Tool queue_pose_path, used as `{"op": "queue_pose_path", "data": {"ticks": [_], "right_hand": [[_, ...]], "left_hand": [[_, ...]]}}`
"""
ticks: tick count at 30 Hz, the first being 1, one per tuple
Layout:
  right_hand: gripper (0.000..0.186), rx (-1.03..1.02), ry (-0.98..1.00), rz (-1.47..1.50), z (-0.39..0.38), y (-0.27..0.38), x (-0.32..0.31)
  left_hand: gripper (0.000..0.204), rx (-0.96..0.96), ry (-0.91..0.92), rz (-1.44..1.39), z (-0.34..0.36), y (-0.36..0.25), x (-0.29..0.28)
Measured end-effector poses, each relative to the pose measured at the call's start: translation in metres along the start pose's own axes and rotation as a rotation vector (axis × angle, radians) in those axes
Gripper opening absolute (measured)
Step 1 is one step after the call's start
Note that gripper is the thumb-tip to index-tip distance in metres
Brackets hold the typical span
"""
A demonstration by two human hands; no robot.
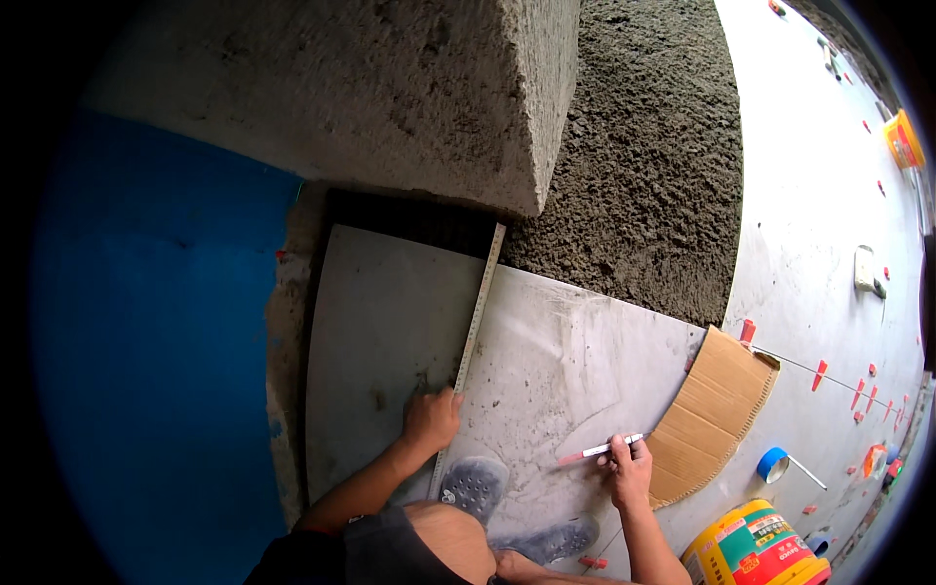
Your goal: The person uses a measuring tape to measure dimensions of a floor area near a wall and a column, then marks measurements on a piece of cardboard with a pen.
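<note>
Lower ctr, our L hand (432, 421) is at the ruler (478, 327), fingers curled; can't tell if gripping. Ruler's btm end is lost behind our knee (450, 531). Lower R of ctr, our R hand (631, 473) pinches a pen (589, 452), partly covering it. Bucket (756, 548), btm R, cut off.

glare bleaches the tiles (809, 146) at upper right; left side dimmer; edges bowed

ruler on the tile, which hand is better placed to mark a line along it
Probably the right hand: it holds the pen, off to the right of the ruler. The left hand is at the ruler, seemingly steadying it, with no pen visible.
</note>
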State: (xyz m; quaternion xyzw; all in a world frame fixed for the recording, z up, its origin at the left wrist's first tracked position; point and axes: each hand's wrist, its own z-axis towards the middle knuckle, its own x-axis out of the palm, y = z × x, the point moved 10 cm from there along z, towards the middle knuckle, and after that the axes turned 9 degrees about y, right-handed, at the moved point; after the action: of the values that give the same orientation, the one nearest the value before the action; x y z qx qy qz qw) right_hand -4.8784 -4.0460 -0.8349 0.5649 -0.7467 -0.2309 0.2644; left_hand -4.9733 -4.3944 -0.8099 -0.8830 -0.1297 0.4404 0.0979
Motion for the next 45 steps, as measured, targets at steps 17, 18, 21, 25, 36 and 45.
{"op": "queue_pose_path", "data": {"ticks": [17, 18, 21, 25, 36, 45], "right_hand": [[0.025, 0.004, 0.021, -0.051, -0.001, 0.002, 0.008], [0.025, -0.009, 0.027, -0.049, -0.002, 0.005, 0.005], [0.022, -0.130, 0.034, -0.034, -0.013, 0.026, -0.005], [0.021, -0.320, -0.168, -0.262, -0.041, 0.098, -0.064], [0.036, -0.173, -0.663, -0.307, -0.100, -0.004, -0.209], [0.022, -0.089, -0.711, -0.315, -0.138, 0.048, -0.166]], "left_hand": [[0.028, 0.008, 0.009, 0.017, -0.002, 0.001, -0.007], [0.028, 0.020, 0.020, 0.024, 0.003, -0.006, -0.008], [0.028, -0.006, 0.035, -0.029, 0.012, 0.007, 0.018], [0.033, -0.051, 0.090, -0.092, -0.005, 0.032, 0.022], [0.023, 0.345, 0.631, -0.732, 0.012, -0.180, 0.062], [0.036, 0.481, 1.153, -0.930, -0.047, -0.260, 0.106]]}}
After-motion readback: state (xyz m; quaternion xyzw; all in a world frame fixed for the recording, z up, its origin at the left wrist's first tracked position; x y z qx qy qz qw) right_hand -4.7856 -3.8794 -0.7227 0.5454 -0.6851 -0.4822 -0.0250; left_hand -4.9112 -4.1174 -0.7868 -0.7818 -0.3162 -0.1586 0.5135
